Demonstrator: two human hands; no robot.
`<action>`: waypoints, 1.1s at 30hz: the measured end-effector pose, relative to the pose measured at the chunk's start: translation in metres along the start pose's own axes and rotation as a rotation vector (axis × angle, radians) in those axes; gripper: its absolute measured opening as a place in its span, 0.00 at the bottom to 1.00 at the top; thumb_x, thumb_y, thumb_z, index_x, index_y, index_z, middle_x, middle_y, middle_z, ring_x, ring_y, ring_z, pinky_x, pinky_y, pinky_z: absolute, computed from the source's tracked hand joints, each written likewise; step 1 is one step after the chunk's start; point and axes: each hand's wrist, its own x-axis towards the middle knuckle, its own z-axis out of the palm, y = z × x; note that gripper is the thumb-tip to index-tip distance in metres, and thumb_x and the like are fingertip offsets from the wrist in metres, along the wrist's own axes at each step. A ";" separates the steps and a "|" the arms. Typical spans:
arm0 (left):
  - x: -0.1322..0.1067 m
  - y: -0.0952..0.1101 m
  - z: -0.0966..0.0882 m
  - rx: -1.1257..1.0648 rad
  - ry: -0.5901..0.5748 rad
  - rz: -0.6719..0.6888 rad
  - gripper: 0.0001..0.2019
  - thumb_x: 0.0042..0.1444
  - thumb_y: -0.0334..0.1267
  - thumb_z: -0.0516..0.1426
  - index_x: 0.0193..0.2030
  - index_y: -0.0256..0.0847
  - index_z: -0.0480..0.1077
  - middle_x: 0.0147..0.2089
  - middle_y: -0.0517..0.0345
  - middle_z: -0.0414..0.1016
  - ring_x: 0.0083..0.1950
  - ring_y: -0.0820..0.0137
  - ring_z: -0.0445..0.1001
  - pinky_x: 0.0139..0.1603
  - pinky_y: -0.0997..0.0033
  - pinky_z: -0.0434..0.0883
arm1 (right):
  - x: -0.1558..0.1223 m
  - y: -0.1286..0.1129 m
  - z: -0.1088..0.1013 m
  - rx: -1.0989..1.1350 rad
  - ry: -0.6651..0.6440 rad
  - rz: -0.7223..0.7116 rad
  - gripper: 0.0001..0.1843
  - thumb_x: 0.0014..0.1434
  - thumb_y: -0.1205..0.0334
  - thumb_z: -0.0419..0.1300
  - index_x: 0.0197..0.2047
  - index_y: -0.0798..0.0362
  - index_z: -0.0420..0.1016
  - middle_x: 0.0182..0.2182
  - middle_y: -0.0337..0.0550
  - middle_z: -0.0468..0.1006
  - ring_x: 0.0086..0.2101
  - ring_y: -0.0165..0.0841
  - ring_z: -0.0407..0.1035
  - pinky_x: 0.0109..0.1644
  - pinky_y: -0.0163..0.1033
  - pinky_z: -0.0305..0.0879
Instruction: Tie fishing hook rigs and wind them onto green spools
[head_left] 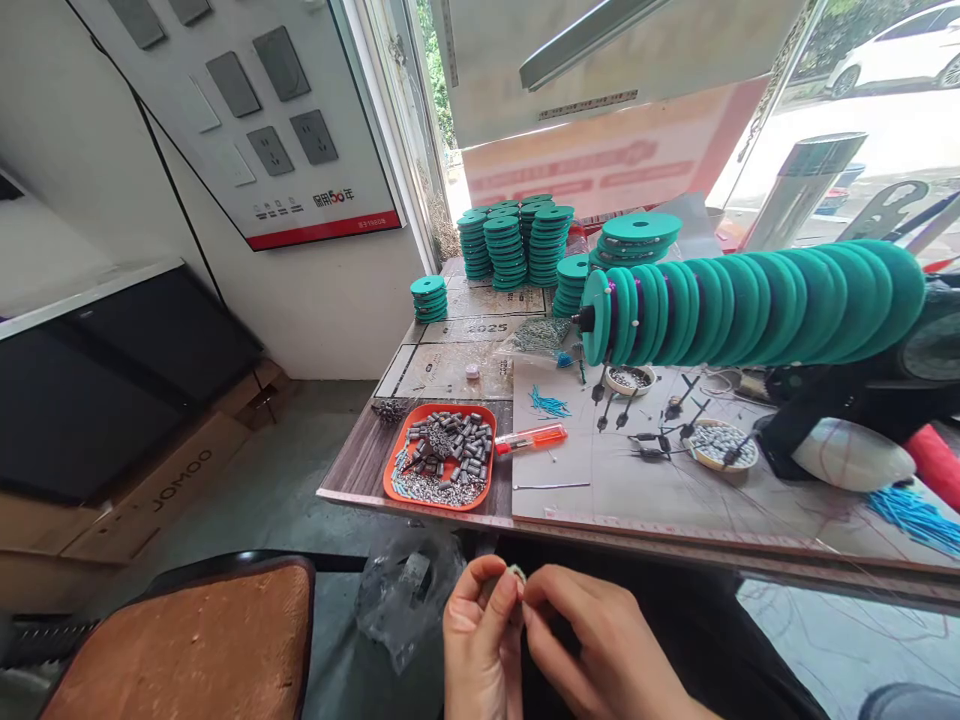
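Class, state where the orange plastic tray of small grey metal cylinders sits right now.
In the head view, the orange plastic tray sits on the wooden table's near left corner, just left of the orange pen-shaped tool.

Daylight is pouring in thru window [862, 100], top right, blowing out the street w/ glare. Table [637, 490] is reading bright, shadows soft. Floor [285, 480] at left is sitting dimmer. Wide lens is bending edges; left hand [480, 640] & right hand [600, 650] are showing slightly soft.
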 end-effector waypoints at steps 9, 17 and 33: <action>0.001 0.000 -0.001 -0.086 -0.011 -0.054 0.21 0.28 0.33 0.72 0.31 0.37 0.69 0.24 0.58 0.74 0.25 0.77 0.71 0.30 0.81 0.66 | -0.007 0.005 0.000 0.170 -0.114 0.135 0.10 0.63 0.66 0.46 0.30 0.55 0.63 0.25 0.40 0.70 0.25 0.26 0.64 0.29 0.29 0.59; 0.007 -0.006 -0.010 -0.084 -0.040 -0.084 0.21 0.32 0.34 0.71 0.33 0.37 0.68 0.25 0.57 0.74 0.26 0.76 0.72 0.30 0.79 0.66 | -0.008 0.006 0.002 0.121 -0.084 0.086 0.09 0.62 0.67 0.47 0.30 0.55 0.63 0.25 0.39 0.70 0.24 0.25 0.64 0.29 0.28 0.59; -0.002 0.002 0.002 -0.034 -0.047 0.004 0.18 0.32 0.36 0.70 0.28 0.38 0.67 0.21 0.63 0.69 0.24 0.79 0.66 0.31 0.81 0.63 | -0.001 -0.001 -0.005 0.332 -0.160 0.317 0.13 0.62 0.62 0.47 0.28 0.56 0.64 0.22 0.38 0.66 0.23 0.26 0.58 0.28 0.29 0.55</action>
